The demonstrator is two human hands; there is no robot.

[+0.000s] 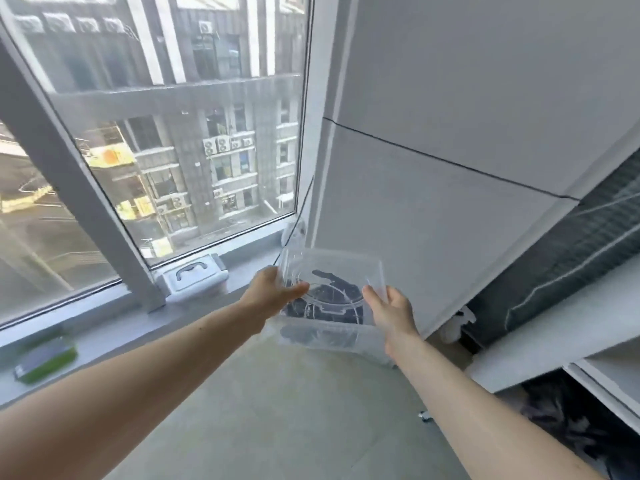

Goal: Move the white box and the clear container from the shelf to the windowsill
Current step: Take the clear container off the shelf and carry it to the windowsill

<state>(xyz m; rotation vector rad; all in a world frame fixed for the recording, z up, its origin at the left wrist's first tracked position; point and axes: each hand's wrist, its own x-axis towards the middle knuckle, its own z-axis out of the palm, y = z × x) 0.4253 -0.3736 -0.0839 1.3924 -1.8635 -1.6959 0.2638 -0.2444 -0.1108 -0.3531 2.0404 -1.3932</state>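
I have the clear container point(332, 299) held in the air by both hands, short of the windowsill point(249, 263) and near its right end, where the sill meets the white wall panel point(433, 188). The left hand point(268, 294) grips the container's left rim, thumb lying over the edge. The right hand point(391, 313) grips the right rim, fingers wrapped on the outside. Dark contents show through the clear walls; I cannot tell what they are.

The white box point(195, 277), with its handle on top, already stands on the windowsill beside the window frame post. In my judgement, that half of the task is done and the placing of the container is the step in hand.

A thin dark cord point(299, 213) hangs down the right corner of the window to the sill. I judge it the main obstruction.

Recommended handling: keep the container level, carry it forward over the front edge of the sill, set it on the bare stretch between the white box and the right corner, clear of the cord, and loosen both hands only once its base sits flat.
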